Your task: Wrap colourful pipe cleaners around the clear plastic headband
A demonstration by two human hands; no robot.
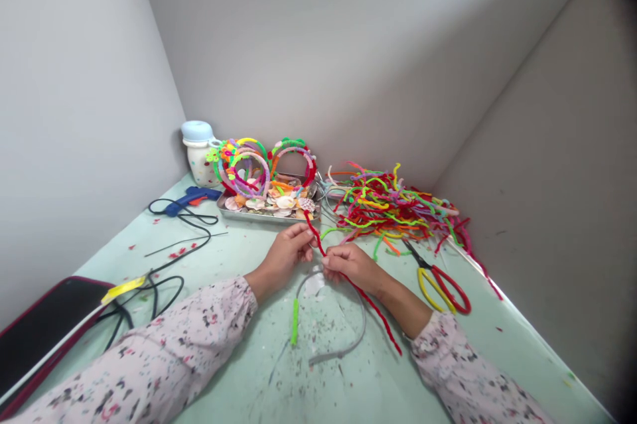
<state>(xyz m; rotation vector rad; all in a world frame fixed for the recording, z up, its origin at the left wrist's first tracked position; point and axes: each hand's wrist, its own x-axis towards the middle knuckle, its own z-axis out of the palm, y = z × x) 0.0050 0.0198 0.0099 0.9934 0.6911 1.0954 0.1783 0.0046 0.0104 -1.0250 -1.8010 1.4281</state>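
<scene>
A long red pipe cleaner [375, 310] runs slantwise through both of my hands, its short end sticking up past my left fingers. My left hand [288, 248] pinches it near that upper end. Just to the right and lower, my right hand [354, 266] grips it between thumb and fingers, and the long tail trails under my right wrist. Beneath my hands a thin grey headband [362, 331] lies on the table, a bright green wrapped section [295, 322] on its left arm. Whether my fingers touch the headband cannot be made out.
A metal tray [269, 217] holds shells and several wrapped headbands [249, 172]. Behind right lies a heap of pipe cleaners [393, 205], with scissors [442, 288] before it. A blue glue gun [192, 200], its black cord, a lidded jar [200, 155] and a dark flat device [50, 324] are left.
</scene>
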